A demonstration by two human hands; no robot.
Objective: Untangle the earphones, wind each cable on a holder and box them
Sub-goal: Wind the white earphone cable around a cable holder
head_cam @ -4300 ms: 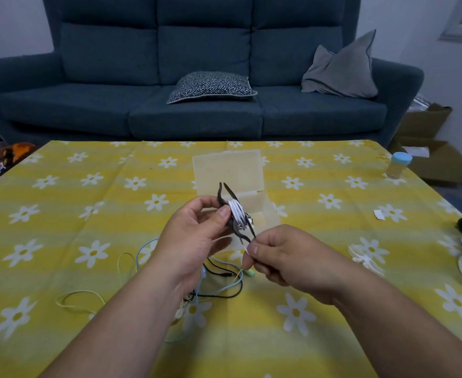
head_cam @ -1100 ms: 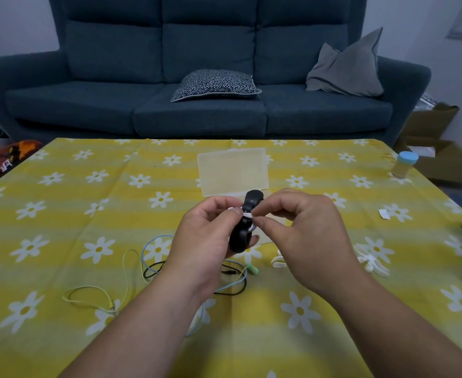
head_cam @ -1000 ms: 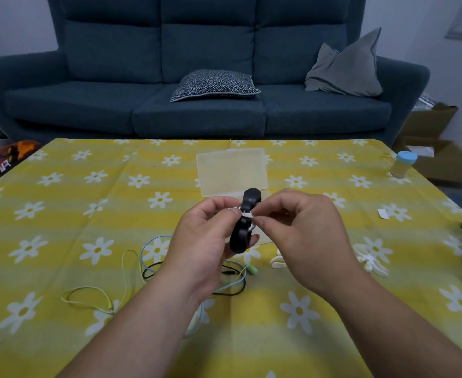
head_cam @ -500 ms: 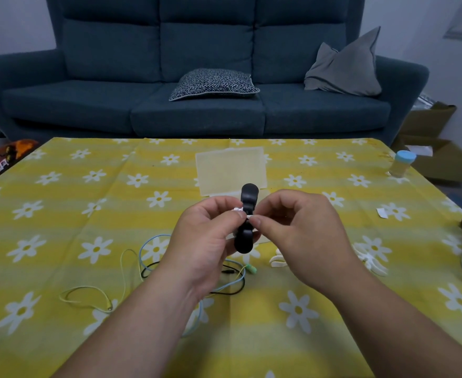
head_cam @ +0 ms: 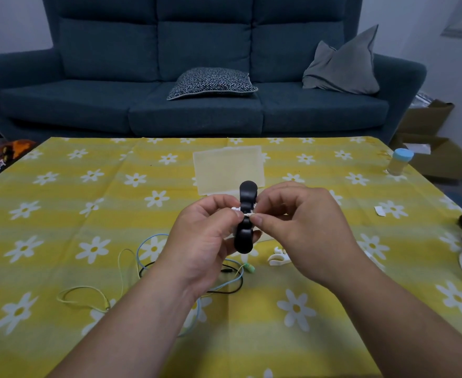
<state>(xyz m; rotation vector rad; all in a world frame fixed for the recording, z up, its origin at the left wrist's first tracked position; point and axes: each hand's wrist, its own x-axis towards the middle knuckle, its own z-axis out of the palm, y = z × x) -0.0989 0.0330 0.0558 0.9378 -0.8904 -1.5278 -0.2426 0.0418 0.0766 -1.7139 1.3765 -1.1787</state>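
Head view, black holder (head_cam: 245, 219) pinched between left hand (head_cam: 206, 236), right hand (head_cam: 303, 227)

Two hands (head_cam: 300, 233), one black holder (head_cam: 245, 230), three loose cables (head_cam: 225, 292); one clear box (head_cam: 228, 167) — two cushions (head_cam: 212, 83), one jar (head_cam: 399, 165)

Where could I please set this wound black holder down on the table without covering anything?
Bare yellow daisy tablecloth lies left of the translucent plastic box, and between that box and the blue-capped jar. Crowded: loose coloured cables beneath the left hand, a white holder by the right hand.
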